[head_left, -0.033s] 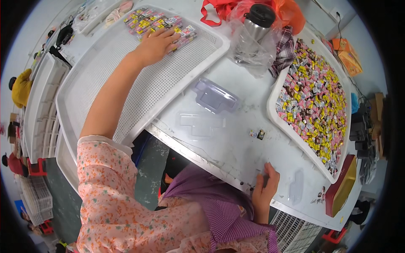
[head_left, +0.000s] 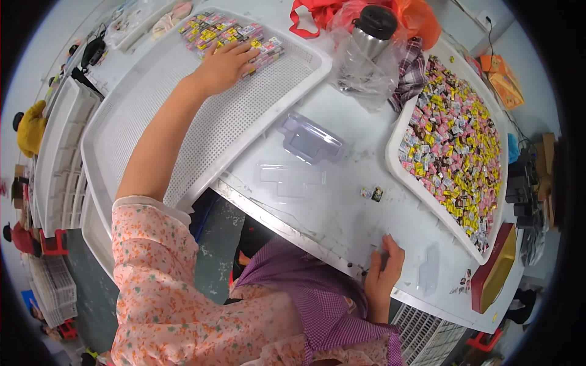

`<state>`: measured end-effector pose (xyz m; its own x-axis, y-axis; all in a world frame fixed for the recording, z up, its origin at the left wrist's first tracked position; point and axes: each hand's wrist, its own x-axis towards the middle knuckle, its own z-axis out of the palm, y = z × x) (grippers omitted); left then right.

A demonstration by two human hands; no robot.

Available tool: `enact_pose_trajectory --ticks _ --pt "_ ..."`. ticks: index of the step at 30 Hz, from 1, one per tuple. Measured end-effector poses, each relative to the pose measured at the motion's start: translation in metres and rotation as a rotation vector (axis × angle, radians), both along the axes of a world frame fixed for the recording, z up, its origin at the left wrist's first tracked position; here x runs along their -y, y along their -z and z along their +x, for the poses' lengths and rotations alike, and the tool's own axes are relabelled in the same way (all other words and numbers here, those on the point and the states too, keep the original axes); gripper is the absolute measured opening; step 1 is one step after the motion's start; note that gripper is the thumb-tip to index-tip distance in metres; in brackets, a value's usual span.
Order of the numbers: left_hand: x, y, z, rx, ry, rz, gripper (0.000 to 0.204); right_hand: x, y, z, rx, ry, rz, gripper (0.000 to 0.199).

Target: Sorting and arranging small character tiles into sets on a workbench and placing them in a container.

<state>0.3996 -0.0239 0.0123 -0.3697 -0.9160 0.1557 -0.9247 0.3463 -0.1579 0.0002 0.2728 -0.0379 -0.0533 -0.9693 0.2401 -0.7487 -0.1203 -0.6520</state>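
Observation:
My left hand [head_left: 226,66] reaches to the far end of a white perforated tray [head_left: 201,134]. Its fingers lie spread over clear packs [head_left: 213,32] filled with small colourful pieces, packed side by side in that corner. Whether the palm covers a pack is hidden. At the table's front edge rests my right hand [head_left: 384,268], thumb and fingers apart, with nothing visible in it. Between the hands, a clear plastic blister tray [head_left: 312,139] and a flatter clear shell [head_left: 292,181] lie on the table. Two small wrapped pieces [head_left: 372,194] sit beyond the right hand.
A white bin [head_left: 397,146] heaped with pink, yellow, white and brown pieces [head_left: 455,146] stands at the right. Nearby are another clear shell [head_left: 428,270] and a red-and-gold box [head_left: 493,268]. A bagged steel flask [head_left: 370,46] and red bag [head_left: 311,15] stand at the back.

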Motion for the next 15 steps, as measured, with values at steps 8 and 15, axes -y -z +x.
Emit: enact_pose_trajectory --ticks 8,15 --pt "-0.022 -0.008 -0.001 -0.082 0.014 -0.048 0.039 -0.002 -0.001 -0.001 -0.065 -0.02 -0.023 0.038" --pt "-0.129 -0.035 -0.086 -0.665 0.363 0.097 0.036 -0.001 0.0 -0.002 -0.026 0.004 -0.005 0.037"
